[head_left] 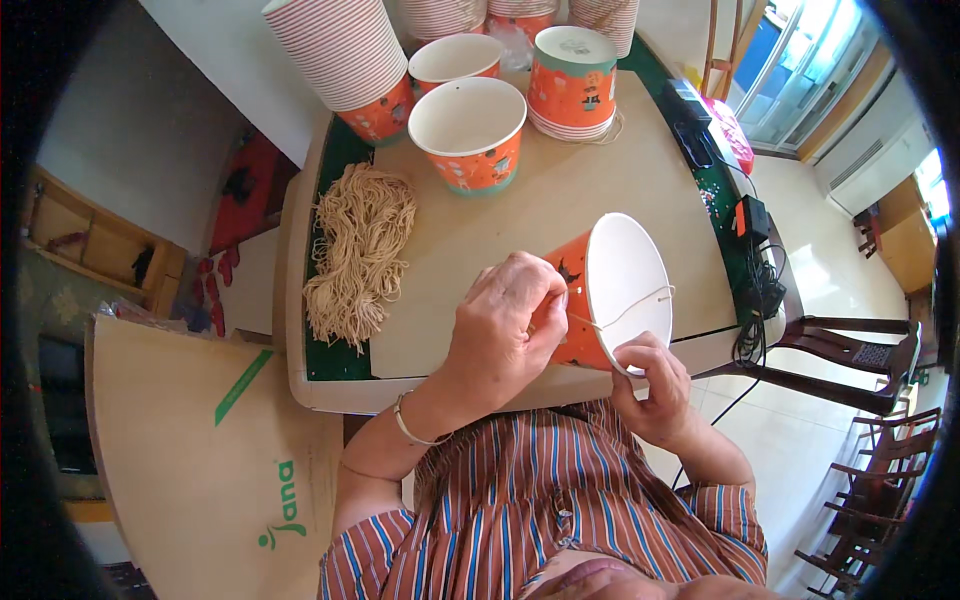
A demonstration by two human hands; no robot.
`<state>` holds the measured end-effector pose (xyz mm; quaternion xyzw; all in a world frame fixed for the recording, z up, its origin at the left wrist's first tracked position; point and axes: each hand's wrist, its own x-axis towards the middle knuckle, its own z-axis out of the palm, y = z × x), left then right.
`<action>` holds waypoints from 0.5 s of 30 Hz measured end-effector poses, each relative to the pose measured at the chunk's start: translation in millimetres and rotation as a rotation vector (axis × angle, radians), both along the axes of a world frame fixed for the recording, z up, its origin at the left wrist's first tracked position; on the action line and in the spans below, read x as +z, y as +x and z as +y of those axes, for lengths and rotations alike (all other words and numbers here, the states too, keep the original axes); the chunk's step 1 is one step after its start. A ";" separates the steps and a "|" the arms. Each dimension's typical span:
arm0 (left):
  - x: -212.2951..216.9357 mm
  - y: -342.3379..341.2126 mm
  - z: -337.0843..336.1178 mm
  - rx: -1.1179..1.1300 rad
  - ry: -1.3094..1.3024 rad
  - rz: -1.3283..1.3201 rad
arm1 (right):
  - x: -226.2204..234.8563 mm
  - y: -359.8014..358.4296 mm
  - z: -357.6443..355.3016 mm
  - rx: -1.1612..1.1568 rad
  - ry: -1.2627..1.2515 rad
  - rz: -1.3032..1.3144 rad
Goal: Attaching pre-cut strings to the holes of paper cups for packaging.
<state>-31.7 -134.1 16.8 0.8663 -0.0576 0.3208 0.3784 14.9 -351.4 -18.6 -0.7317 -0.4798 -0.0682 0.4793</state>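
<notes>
Cup, base hidden behind hands, stacks cropped

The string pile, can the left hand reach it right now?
Probably yes: the string pile lies left of the left hand, with nothing standing between. But that hand seems to pinch the cord at the orange tub, so may need to let go first.

The left hand covers part of the string, so the exact pinch cannot be told. Right of this grip, the cup's base is hidden. Beyond the grip, leftward, the upper edge cuts the tall stack.
</notes>
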 end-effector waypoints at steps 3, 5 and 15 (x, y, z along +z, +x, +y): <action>-0.2 1.3 -0.5 -0.002 -0.002 -0.016 | 0.1 0.2 0.3 0.010 0.001 0.007; 0.0 1.2 -0.7 -0.002 0.003 -0.014 | -0.4 0.2 0.4 0.007 0.005 -0.005; 2.4 -1.8 -0.3 -0.016 0.023 0.002 | 0.7 -2.6 -1.1 0.023 -0.028 -0.020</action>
